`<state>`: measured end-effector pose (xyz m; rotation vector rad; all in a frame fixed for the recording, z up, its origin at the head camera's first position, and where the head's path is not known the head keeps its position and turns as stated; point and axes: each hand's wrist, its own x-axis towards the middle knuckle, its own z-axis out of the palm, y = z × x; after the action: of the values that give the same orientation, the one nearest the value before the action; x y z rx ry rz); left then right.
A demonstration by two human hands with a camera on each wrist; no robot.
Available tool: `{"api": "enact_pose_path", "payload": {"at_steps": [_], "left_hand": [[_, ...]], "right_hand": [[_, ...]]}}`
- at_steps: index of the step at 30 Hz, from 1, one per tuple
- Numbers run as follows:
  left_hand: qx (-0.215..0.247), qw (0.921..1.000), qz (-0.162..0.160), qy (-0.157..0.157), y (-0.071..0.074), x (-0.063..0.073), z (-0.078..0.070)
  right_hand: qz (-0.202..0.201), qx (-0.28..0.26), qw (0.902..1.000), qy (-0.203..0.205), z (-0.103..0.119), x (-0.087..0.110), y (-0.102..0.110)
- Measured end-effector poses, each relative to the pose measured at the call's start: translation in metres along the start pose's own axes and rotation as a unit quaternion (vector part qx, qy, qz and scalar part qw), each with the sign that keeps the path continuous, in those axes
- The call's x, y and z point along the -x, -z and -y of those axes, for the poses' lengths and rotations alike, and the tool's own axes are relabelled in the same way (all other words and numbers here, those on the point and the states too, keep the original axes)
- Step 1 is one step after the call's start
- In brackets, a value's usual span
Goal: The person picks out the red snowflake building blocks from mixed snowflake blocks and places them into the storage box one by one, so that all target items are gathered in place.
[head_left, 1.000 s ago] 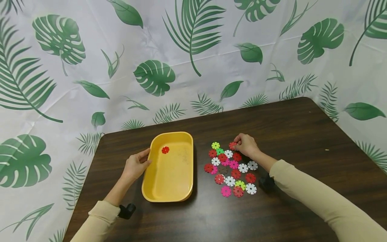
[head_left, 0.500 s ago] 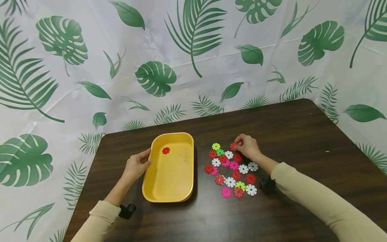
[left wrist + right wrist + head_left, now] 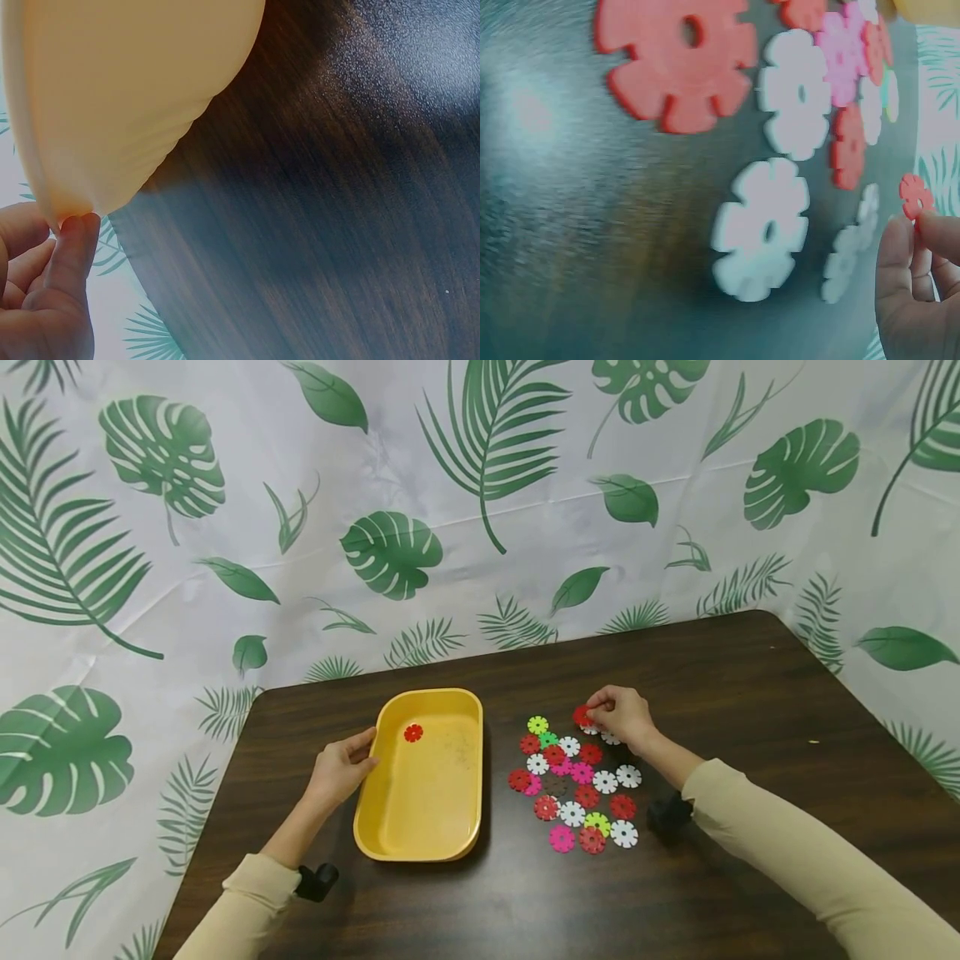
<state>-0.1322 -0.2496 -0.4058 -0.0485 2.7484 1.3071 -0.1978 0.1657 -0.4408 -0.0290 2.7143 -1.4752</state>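
My left hand (image 3: 341,770) pinches the left rim of a yellow plastic tray (image 3: 480,777); in the left wrist view its thumb and fingertips (image 3: 79,225) grip the edge of the tray wall (image 3: 135,75). One red notched disc (image 3: 413,732) lies inside the tray near its far end. At the far side of the loose discs, my right hand (image 3: 624,714) pinches a red snowflake disc (image 3: 582,717) between thumb and fingers. In the right wrist view this red disc (image 3: 915,196) stands up from the fingertips, above the table. Two white discs (image 3: 611,738) show partly beneath that hand.
Several flat notched discs, among them a white disc (image 3: 623,833), a pink disc (image 3: 562,838) and a yellow disc (image 3: 537,725), lie spread right of the tray, some overlapping. The dark wooden table (image 3: 540,910) meets a leaf-print cloth (image 3: 525,527) behind.
My right hand has lifted the red disc slightly and shifted a little right, and white discs beneath it have come into view. The left hand stays on the tray rim.
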Motion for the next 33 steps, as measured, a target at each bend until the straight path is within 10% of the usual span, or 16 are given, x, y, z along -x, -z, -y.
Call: {"api": "enact_pose_path", "payload": {"at_steps": [15,33], "left_hand": [[0.003,1.0000,0.000,-0.004,0.001,0.000,0.000],[0.003,1.0000,0.000,-0.005,0.000,-0.001,0.002]], "right_hand": [[0.053,-0.114,0.9920,0.006,0.060,-0.001,-0.019],[0.115,-0.260,0.9576,-0.048,0.158,-0.004,-0.108]]}}
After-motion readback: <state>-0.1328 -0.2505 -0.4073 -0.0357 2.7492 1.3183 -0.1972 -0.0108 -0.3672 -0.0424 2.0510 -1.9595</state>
